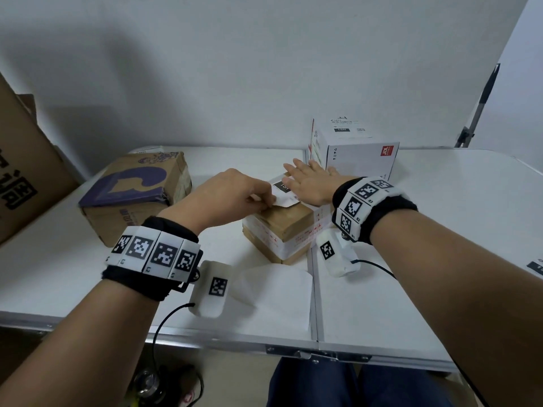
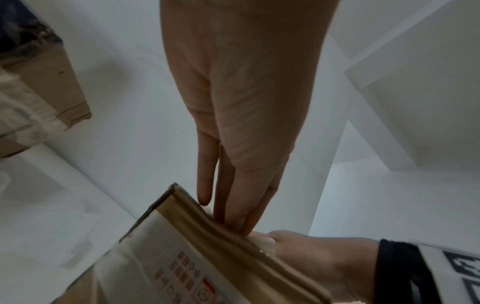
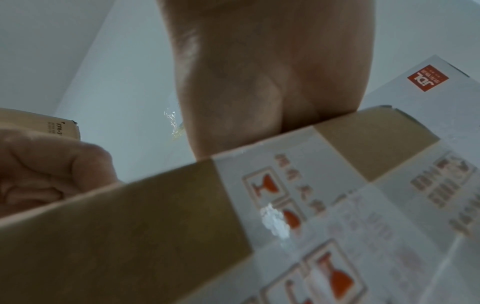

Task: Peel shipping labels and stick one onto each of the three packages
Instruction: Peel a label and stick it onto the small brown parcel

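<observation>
Brown cardboard, banded with white tape printed in red fragile-goods symbols, forms the small package [image 1: 282, 227] at the middle of the white bench [image 1: 411, 274]; it is closed, so its contents cannot be seen. On its top lies a white shipping label [image 1: 283, 193] with a black block of print too small to read. The left hand [image 1: 229, 198] reaches in from 8 o'clock, fingers curled, pinching the label's near edge. The right hand [image 1: 311, 180] comes from 4 o'clock and lies flat, fingers straight and spread, pressing the label's far part down. At 1 o'clock, just beside the right hand, stands a white package [image 1: 357, 148] with a red "JDL" logo and a label already on top. At 10 o'clock sits a brown package [image 1: 135, 195] with purple print. At 6 o'clock lies a white backing sheet [image 1: 276, 292].
</observation>
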Motion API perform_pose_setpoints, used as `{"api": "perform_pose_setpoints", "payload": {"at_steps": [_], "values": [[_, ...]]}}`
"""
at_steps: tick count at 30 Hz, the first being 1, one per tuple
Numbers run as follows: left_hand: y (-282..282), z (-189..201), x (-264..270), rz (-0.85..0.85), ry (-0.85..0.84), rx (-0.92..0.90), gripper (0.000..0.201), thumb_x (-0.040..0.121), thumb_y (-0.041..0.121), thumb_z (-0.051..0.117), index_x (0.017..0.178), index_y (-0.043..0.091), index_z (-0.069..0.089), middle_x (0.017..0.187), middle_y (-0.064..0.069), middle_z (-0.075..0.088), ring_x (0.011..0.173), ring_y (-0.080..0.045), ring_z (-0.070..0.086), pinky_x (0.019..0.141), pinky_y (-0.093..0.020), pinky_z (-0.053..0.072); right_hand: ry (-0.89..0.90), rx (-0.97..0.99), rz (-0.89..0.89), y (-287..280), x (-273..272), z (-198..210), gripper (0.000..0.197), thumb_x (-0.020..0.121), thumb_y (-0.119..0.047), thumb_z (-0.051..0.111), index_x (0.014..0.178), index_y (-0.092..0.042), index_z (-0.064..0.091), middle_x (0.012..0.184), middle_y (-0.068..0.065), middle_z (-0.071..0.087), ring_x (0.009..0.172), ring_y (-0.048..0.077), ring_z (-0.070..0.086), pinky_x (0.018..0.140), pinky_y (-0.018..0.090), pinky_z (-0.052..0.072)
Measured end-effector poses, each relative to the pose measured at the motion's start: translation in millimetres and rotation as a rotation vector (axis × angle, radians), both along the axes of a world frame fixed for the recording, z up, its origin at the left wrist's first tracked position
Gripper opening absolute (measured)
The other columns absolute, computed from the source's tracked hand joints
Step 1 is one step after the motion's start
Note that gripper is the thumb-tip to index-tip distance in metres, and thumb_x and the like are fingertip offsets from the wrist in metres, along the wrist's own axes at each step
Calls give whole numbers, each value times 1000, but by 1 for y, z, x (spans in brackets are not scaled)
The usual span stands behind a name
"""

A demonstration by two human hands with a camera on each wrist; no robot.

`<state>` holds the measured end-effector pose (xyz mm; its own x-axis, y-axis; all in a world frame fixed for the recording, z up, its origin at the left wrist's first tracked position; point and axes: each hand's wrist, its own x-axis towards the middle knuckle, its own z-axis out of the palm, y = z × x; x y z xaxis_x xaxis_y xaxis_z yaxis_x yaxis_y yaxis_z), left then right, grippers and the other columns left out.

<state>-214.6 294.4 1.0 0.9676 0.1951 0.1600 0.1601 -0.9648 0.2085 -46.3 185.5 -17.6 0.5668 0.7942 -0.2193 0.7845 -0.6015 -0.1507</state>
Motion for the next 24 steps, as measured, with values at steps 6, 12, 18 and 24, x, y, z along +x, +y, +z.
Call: {"api": "perform_pose_setpoints", "payload": {"at_steps": [6, 12, 18, 24], "values": [[7, -2, -8, 5, -46, -183, 48, 80, 41, 73, 125, 37, 56, 115, 21, 61, 80, 19, 51, 67, -3, 35, -34, -15, 11, 1, -1, 1, 60, 100, -51, 10, 153, -28, -5, 161, -6, -11, 149, 21, -10, 117, 52, -4], [22, -14, -7, 84, 165, -287, 120, 52, 78, 68, 151, 37, 15, 150, 9, 39, 128, -15, 48, 107, -35, 40, -35, -13, 47, 3, -2, 1, 57, 102, -45, 9, 153, -26, -8, 161, -5, -13, 149, 19, -11, 119, 49, -5], [17, -14, -6, 94, 109, -271, 88, 68, 55, 75, 144, 27, 40, 119, 3, 62, 104, -14, 60, 96, -30, 47, -46, -3, 48, 4, -7, 0, 56, 102, -40, 10, 153, -23, -8, 161, -5, -14, 148, 17, -12, 120, 47, -6], [20, -12, -2, 71, 90, -236, 87, 65, 57, 75, 141, 25, 46, 96, 17, 57, 91, -5, 56, 76, -11, 40, -65, -24, 87, 0, -23, 1, 59, 102, -43, 9, 152, -20, -11, 160, -5, -18, 148, 15, -15, 120, 45, -7]]}}
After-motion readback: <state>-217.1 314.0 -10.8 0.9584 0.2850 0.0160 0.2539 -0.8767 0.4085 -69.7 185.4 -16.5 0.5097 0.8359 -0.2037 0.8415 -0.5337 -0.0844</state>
